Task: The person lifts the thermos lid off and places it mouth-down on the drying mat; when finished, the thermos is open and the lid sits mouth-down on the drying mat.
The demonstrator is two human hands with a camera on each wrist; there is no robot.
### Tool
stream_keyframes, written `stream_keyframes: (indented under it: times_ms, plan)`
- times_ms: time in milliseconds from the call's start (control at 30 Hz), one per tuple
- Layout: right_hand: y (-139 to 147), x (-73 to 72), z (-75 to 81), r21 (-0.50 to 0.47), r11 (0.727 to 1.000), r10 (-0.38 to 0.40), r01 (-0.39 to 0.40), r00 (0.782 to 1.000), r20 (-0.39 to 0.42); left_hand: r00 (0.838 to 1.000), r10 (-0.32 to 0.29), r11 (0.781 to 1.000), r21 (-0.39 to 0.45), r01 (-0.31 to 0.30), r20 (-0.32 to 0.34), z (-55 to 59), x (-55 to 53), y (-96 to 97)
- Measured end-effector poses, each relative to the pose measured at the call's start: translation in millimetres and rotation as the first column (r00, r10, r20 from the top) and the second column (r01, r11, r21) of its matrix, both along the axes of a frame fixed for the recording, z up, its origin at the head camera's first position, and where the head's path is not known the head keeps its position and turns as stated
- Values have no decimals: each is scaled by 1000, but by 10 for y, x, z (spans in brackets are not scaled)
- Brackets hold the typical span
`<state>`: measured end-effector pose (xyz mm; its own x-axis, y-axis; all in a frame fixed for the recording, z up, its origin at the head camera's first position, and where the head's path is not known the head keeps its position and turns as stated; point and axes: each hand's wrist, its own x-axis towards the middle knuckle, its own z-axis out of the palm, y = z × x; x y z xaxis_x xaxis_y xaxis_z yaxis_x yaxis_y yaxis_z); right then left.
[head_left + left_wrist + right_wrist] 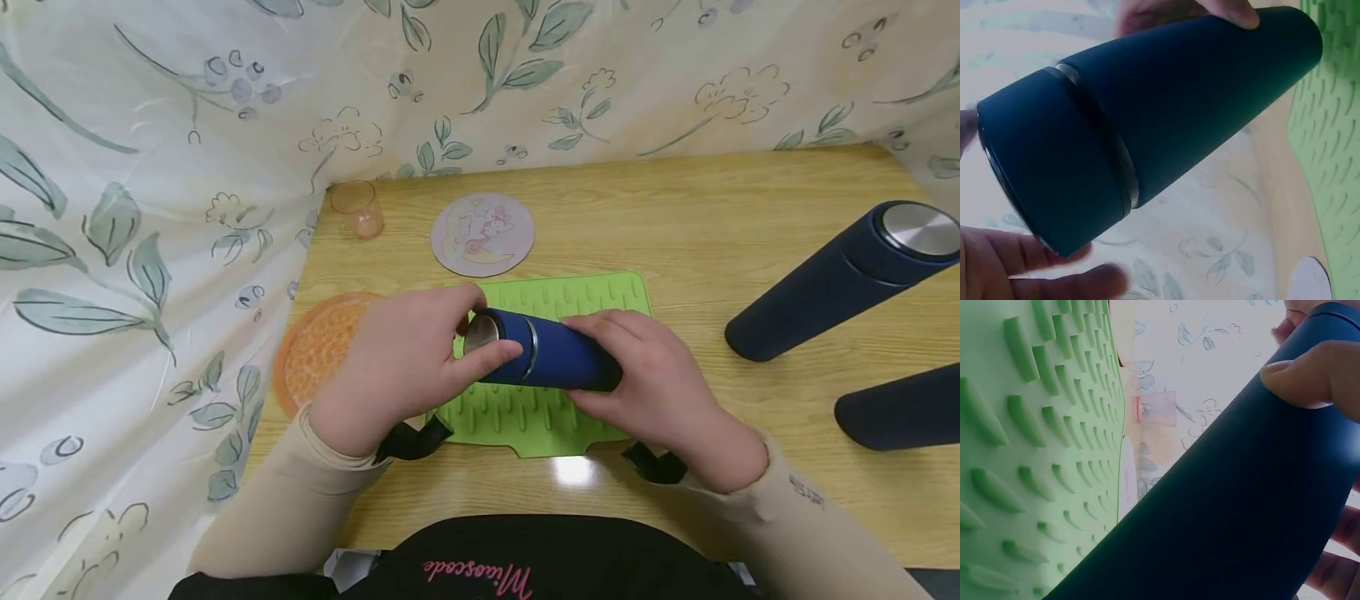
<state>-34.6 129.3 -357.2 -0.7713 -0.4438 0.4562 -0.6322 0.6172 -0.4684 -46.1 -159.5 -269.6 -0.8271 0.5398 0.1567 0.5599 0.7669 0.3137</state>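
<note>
Left hand (408, 350): thumb and fingers curled round the cap (513, 327) of a blue bottle (573, 350). Right hand (652, 367): grips the bottle's body, thumb on one side, fingers on the other. Bottle held tilted above the green mat (555, 421), cap end toward the left hand. Silver ring (533, 347) shows at the seam; whether the cap is loose cannot be told. Contents not visible.

Risks (judged): smooth, rounded body could turn or slide in the right hand if the cap is twisted against a light grip. If the cap is loose and the body unsupported, the lower part could drop onto the mat; any liquid might spill because of the tilt. Two dark bottles (825, 287) stand well apart at right, so a knock seems unlikely.
</note>
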Motion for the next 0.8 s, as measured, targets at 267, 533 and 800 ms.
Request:
stream_keyframes:
  times_ms: [267,533,800]
  plan:
    - [33,1,-11,6,1000,-24,24,1000,-15,901,-428,885,172,433,-65,-7,-9,-154]
    - [18,11,-36,6,1000,2,-1,997,-78,995,-57,973,229,38,77,-100,11,-48]
    - [61,-11,-24,-20,999,-35,34,998,-49,956,-294,923,263,281,7,-145,-13,-161]
